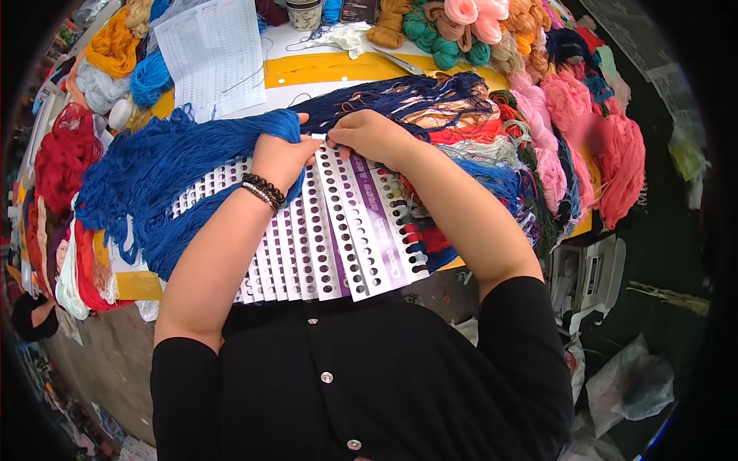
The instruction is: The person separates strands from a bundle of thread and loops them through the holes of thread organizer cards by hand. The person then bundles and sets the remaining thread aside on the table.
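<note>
A thick skein of blue thread (184,146) runs over my left hand (286,157), looped between thumb and fingers, with its strands hanging to the left. Fanned beneath both hands are white, punched thread cards (307,246), each with a row of round holes; some have purple printed strips. Close to the left thumb, at the top of a card, my right hand (373,137) has thumb and forefinger pinched together. What lies in that pinch is mostly hidden. Threads in several colours are knotted through holes of the rightmost card (403,230).
Loose multicoloured threads (461,115) spread beyond my right hand. Scissors (400,61) lie at the back, near a printed sheet (211,61) and a cup (304,14). Pink skeins (621,173) hang over the right edge; red yarn (68,154) is piled at left.
</note>
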Demonstrator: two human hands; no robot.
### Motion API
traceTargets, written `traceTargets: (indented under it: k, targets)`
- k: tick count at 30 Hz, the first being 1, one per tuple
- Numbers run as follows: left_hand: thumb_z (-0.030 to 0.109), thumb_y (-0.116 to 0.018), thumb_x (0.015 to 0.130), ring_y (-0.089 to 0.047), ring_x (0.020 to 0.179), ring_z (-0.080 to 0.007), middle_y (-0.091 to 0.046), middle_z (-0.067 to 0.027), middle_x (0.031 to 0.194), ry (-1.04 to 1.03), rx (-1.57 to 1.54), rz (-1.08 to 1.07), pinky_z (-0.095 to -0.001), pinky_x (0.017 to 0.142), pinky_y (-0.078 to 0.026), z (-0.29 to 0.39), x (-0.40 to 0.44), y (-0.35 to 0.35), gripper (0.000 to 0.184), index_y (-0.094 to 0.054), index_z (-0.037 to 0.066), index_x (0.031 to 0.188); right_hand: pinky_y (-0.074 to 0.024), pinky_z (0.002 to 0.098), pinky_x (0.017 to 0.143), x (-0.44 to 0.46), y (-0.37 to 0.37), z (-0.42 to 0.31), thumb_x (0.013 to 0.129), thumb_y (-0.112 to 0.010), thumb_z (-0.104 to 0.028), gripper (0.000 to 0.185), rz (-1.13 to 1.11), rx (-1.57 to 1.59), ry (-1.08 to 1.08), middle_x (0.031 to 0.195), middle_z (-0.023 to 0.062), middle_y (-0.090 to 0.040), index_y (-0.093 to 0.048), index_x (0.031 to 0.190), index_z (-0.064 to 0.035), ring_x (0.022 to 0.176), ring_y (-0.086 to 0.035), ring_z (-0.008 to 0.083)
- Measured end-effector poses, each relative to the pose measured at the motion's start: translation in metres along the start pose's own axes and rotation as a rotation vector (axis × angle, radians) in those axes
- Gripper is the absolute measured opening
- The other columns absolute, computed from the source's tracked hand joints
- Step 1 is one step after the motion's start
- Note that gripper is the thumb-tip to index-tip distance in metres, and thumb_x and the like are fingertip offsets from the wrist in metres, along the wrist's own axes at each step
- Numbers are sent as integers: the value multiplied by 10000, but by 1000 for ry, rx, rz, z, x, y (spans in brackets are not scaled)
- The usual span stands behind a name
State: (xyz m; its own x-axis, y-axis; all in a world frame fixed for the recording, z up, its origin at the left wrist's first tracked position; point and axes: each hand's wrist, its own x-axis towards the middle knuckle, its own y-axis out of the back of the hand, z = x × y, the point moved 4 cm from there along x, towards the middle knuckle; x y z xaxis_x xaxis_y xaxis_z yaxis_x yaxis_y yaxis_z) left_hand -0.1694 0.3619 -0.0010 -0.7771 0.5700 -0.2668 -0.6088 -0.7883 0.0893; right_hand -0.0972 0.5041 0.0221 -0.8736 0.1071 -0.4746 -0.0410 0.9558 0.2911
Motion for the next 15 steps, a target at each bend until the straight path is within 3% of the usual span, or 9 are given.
traceTargets:
  k: [3, 11, 13, 14, 15]
  targets:
    - [-11, -608, 751, -565, 580, -101, -613, -76, 793, 16, -14, 11, -210, 537, -462, -1, 2, 1, 471, -482, -35, 1204, -356, 220, 517, 9, -7, 2, 869, -533, -250, 256, -73, 122, 42, 669, 27, -604, -669, 853, -33, 563, -459, 80]
    - [-41, -572, 769, -573, 630, -103, -636, -98, 822, 37, -167, -27, -204, 565, -455, 8, -4, -4, 470, -449, -40, 1223, -400, 229, 485, 11, -7, -12, 830, -516, -191, 227, -7, -36, -94, 593, 32, -582, -659, 767, -26, 547, -536, 99]
    - [-46, -569, 777, -570, 609, -101, -643, -102, 812, 27, -170, -24, -207, 557, -457, 5, -3, -4, 457, -451, -44, 1218, -478, 313, 579, 23, -9, -3, 792, -532, -215, 261, 21, -164, -63, 735, 145, -657, -674, 795, 4, 609, -616, 213]
    - [-46, -569, 777, -570, 609, -101, -643, -102, 812, 27, -169, -24, -207, 557, -457, 3, -1, -4, 457, -451, -44, 1218, -478, 313, 579, 28, -13, 2, 792, -532, -215, 261, 20, -163, -62, 735, 145, -657, -674, 795, 4, 609, -616, 213]
    - [-44, -574, 777, -571, 598, -101, -641, -97, 788, 8, -104, -19, -209, 553, -459, 2, 0, -5, 445, -459, -44, 1207, -489, 342, 614, 30, -18, -2, 783, -544, -223, 262, 54, -467, 87, 783, 165, -658, -675, 809, 3, 662, -627, 255]
